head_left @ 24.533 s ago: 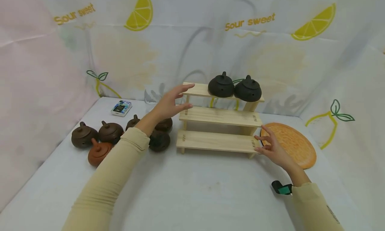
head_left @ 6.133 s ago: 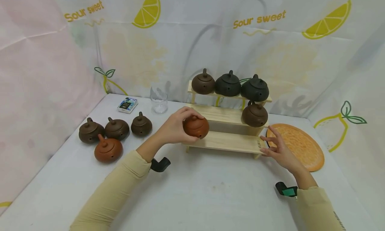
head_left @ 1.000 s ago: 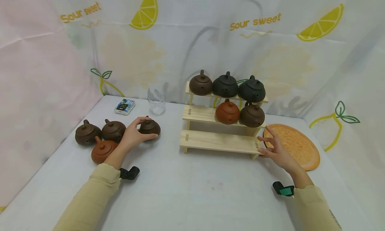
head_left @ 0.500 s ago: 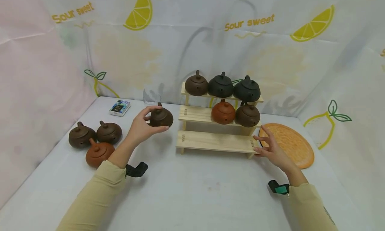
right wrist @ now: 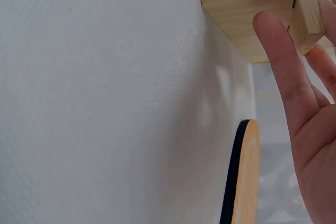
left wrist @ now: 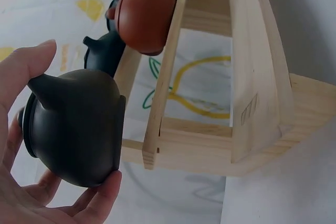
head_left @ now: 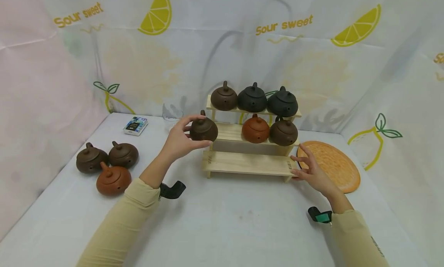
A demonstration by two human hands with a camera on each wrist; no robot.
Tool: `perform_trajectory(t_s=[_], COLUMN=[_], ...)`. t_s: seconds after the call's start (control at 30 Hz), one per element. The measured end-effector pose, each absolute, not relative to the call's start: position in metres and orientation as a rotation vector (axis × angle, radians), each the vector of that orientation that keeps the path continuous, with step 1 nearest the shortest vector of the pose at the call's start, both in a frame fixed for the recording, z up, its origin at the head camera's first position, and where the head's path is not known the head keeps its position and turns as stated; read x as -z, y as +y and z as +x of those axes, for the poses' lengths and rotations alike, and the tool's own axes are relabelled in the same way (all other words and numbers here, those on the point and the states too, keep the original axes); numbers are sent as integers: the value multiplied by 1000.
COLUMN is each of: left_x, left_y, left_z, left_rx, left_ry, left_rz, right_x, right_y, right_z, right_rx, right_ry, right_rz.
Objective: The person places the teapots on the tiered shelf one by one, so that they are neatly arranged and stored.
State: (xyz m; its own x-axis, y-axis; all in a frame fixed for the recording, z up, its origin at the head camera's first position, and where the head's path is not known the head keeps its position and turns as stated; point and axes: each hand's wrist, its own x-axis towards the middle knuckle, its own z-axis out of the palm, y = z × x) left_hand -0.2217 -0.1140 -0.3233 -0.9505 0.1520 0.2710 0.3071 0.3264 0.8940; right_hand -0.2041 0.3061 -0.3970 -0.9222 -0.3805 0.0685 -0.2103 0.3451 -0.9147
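Hands first: what does the left hand have?

A round, dark brown clay teapot, thumb and fingers wrapped about it.

Where, exactly?

Raised, upright, by the left end of the middle shelf of a three-tier pale wooden stand. In the left wrist view, a gap shows between its base and that shelf.

And the right hand?

Lightly gripping the right end of the bottom shelf, thumb and fingers astride the board. A flat, round, orange-brown disc with a dark edge lies just beyond.

What does the stand carry?

Up top, a brown clay teapot and two matt black teapots. Toward the middle shelf's right, a reddish-orange clay teapot beside a second dark brown teapot.

And the white-covered bench?

At its left, two more dark brown teapots and a second reddish-orange teapot sit close together. Farther back are a small blue-patterned white box and a clear drinking glass.
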Motion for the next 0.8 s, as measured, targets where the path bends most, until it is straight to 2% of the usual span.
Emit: perform_trajectory(t_s=[0.8], left_x=[320], left_y=[-76], left_z=[-244], left_rx=[1673], left_ry=[-2512], left_rz=[-574], right_x=[401], right_y=[307], right_z=[-207], right_rx=[1619], right_ry=[2459], right_rz=[-553])
